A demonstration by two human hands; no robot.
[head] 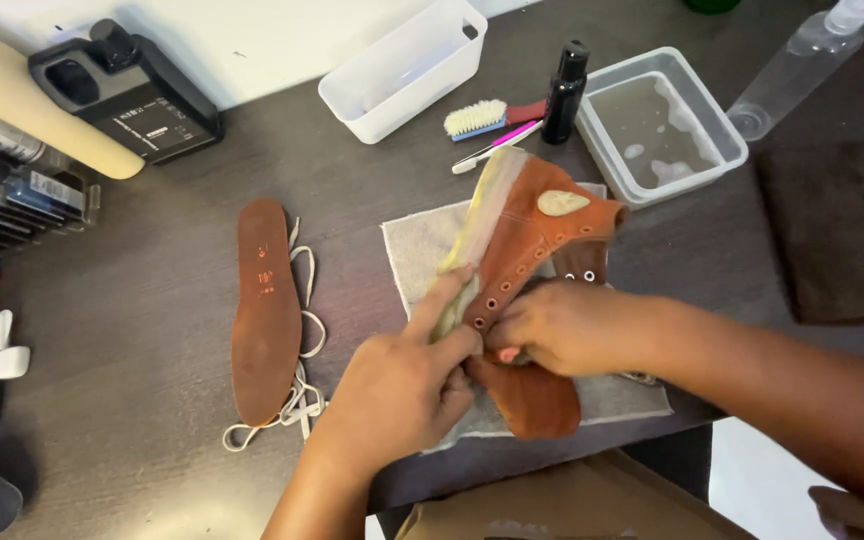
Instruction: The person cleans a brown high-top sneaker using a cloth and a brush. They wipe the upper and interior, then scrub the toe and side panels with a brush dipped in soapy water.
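A rust-orange suede high-top shoe (532,225) with a pale sole lies on its side on a grey cloth (422,245) at the desk's middle. My left hand (402,385) grips the shoe near its sole edge, index finger stretched along the sole. My right hand (562,325) holds the shoe at its eyelet side, fingers tucked around the opening. A second piece of the same orange suede (537,400) shows beneath both hands.
An orange insole (265,310) and white laces (302,395) lie left of the cloth. Behind are a white bin (402,70), a brush (482,118), a toothbrush (497,145), a black bottle (564,92), a water tub (657,125) and a spray bottle (802,60).
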